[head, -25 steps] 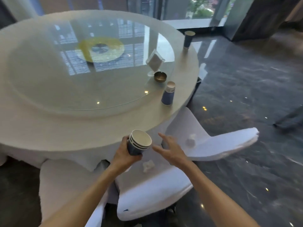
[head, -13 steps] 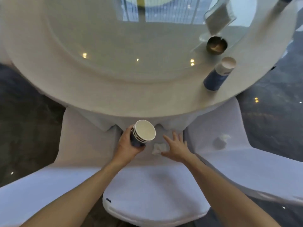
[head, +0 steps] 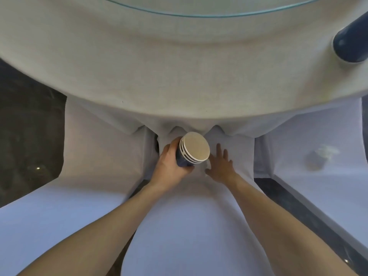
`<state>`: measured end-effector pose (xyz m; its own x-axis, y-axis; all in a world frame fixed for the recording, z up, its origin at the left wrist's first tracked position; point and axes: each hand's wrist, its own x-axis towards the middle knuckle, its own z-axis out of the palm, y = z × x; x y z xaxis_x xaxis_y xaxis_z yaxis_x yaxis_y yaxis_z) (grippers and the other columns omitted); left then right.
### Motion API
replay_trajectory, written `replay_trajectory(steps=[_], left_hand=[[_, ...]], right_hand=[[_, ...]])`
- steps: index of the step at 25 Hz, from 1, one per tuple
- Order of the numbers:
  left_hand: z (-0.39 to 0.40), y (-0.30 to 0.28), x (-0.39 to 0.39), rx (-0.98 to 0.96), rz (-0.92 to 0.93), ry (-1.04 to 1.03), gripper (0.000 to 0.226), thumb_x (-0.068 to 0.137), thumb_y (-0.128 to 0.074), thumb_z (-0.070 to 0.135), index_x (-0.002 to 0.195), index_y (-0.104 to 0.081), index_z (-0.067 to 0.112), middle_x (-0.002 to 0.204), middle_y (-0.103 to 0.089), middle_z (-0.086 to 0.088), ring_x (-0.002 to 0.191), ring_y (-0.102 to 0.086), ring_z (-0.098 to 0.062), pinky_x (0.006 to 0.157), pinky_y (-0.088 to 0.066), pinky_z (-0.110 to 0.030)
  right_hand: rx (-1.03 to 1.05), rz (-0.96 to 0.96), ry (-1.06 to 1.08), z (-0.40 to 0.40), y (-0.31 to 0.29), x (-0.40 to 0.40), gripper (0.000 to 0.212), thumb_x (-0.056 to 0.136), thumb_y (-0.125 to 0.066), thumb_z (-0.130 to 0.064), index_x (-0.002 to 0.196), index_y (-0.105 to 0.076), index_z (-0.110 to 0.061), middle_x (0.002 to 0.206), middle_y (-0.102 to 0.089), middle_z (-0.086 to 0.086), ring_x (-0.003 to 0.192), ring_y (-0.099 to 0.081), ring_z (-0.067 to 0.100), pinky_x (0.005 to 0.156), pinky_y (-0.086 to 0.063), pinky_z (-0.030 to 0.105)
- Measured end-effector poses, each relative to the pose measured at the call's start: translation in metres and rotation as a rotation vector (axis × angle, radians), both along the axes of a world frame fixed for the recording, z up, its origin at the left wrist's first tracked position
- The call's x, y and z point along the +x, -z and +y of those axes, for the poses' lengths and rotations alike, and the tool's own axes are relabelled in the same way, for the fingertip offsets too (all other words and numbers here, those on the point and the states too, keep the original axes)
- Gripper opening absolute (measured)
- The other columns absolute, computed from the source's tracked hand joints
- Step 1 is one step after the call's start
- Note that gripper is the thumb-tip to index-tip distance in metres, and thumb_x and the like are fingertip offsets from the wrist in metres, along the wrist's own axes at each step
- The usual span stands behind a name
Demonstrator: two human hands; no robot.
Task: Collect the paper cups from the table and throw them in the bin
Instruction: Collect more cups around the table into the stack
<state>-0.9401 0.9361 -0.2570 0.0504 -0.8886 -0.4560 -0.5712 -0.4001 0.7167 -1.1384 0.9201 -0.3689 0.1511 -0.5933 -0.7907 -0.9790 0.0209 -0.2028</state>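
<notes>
Stack of nested paper cups (head: 194, 149), blue walls w/ white rims, is gripped around its side by the left hand (head: 171, 163), mouths tilted up toward the camera, just below the table edge. Right hand (head: 221, 166) is open, fingers spread, palm down on the white chair seat (head: 199, 216), just beside the stack; a small white scrap under its thumb, possibly tissue. Another blue cup (head: 351, 42) stands on the table (head: 159, 66) at far right. Crumpled tissue (head: 320, 158) lies on the right-side chair (head: 328, 186).

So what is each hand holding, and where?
Left hand grips the stack of paper cups around its blue side; right hand holds nothing visible.
</notes>
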Motion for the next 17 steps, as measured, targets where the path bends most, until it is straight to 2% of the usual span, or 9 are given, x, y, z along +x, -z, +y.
replay_trajectory(steps=[1, 3, 5, 6, 8, 10, 12, 15, 17], left_hand=[[-0.001, 0.005, 0.001, 0.001, 0.005, 0.003, 0.094, 0.065, -0.093, 0.021, 0.147, -0.048, 0.025, 0.14, -0.057, -0.006, 0.13, -0.056, -0.026, 0.096, -0.047, -0.031], [0.001, 0.011, 0.004, 0.003, 0.005, -0.004, 0.094, 0.064, -0.093, 0.02, 0.147, -0.049, 0.024, 0.139, -0.058, -0.007, 0.129, -0.056, -0.026, 0.1, -0.051, -0.038], [0.007, 0.005, 0.004, 0.02, 0.01, 0.014, 0.094, 0.065, -0.093, 0.02, 0.147, -0.048, 0.023, 0.139, -0.057, -0.007, 0.13, -0.055, -0.026, 0.102, -0.051, -0.043], [0.008, 0.0, 0.003, 0.024, 0.01, 0.026, 0.095, 0.065, -0.094, 0.02, 0.148, -0.048, 0.023, 0.14, -0.057, -0.007, 0.131, -0.054, -0.026, 0.103, -0.051, -0.044], [0.009, -0.015, 0.001, 0.037, 0.011, 0.04, 0.095, 0.064, -0.094, 0.021, 0.148, -0.049, 0.023, 0.14, -0.057, -0.006, 0.132, -0.053, -0.024, 0.104, -0.049, -0.042], [0.008, -0.033, -0.005, 0.034, 0.019, 0.05, 0.094, 0.062, -0.092, 0.026, 0.146, -0.05, 0.026, 0.137, -0.059, -0.003, 0.131, -0.054, -0.022, 0.104, -0.049, -0.04], [0.007, -0.055, -0.013, 0.038, 0.026, 0.076, 0.092, 0.059, -0.087, 0.033, 0.144, -0.05, 0.029, 0.134, -0.06, 0.0, 0.13, -0.055, -0.02, 0.103, -0.049, -0.038], [0.004, -0.088, -0.03, 0.025, 0.029, 0.13, 0.09, 0.059, -0.083, 0.035, 0.143, -0.05, 0.032, 0.133, -0.061, 0.001, 0.129, -0.056, -0.02, 0.103, -0.049, -0.035], [0.001, -0.111, -0.043, 0.007, 0.042, 0.164, 0.088, 0.058, -0.081, 0.038, 0.141, -0.05, 0.036, 0.129, -0.061, 0.001, 0.125, -0.056, -0.02, 0.101, -0.05, -0.037]], right_hand=[[0.028, -0.004, 0.011, 0.008, 0.007, 0.002, 0.079, 0.098, -0.061, -0.027, 0.163, -0.017, -0.034, 0.172, 0.008, 0.015, 0.154, -0.013, 0.047, 0.114, -0.034, 0.058], [0.062, -0.026, -0.005, 0.022, 0.012, 0.005, 0.061, 0.098, -0.052, -0.015, 0.156, -0.035, -0.026, 0.165, -0.018, 0.018, 0.142, -0.036, 0.043, 0.108, -0.044, 0.048], [0.059, -0.048, -0.038, 0.033, 0.003, 0.003, 0.043, 0.1, -0.045, -0.011, 0.142, -0.05, -0.017, 0.146, -0.045, 0.017, 0.13, -0.051, 0.038, 0.103, -0.046, 0.041], [0.053, -0.064, -0.024, 0.034, -0.005, 0.0, 0.039, 0.099, -0.045, -0.009, 0.137, -0.054, -0.015, 0.138, -0.051, 0.016, 0.126, -0.055, 0.036, 0.1, -0.046, 0.039], [0.038, -0.087, 0.081, 0.025, -0.034, -0.009, 0.041, 0.095, -0.047, -0.006, 0.134, -0.053, -0.016, 0.133, -0.058, 0.013, 0.121, -0.059, 0.035, 0.092, -0.047, 0.038], [-0.018, -0.13, 0.245, 0.01, -0.074, -0.02, 0.044, 0.093, -0.048, -0.005, 0.136, -0.046, -0.015, 0.123, -0.063, 0.015, 0.108, -0.063, 0.037, 0.076, -0.047, 0.037], [-0.136, -0.236, 0.469, -0.003, -0.12, -0.032, 0.032, 0.094, -0.053, -0.011, 0.125, -0.046, -0.015, 0.108, -0.064, 0.013, 0.092, -0.062, 0.033, 0.067, -0.042, 0.035], [-0.324, -0.421, 0.76, -0.023, -0.197, -0.048, 0.016, 0.091, -0.065, -0.025, 0.103, -0.057, -0.018, 0.099, -0.067, 0.004, 0.089, -0.062, 0.023, 0.069, -0.043, 0.033], [-0.429, -0.547, 0.857, -0.03, -0.245, -0.057, 0.009, 0.088, -0.074, -0.027, 0.092, -0.067, -0.023, 0.098, -0.068, 0.001, 0.092, -0.061, 0.016, 0.074, -0.045, 0.029]])
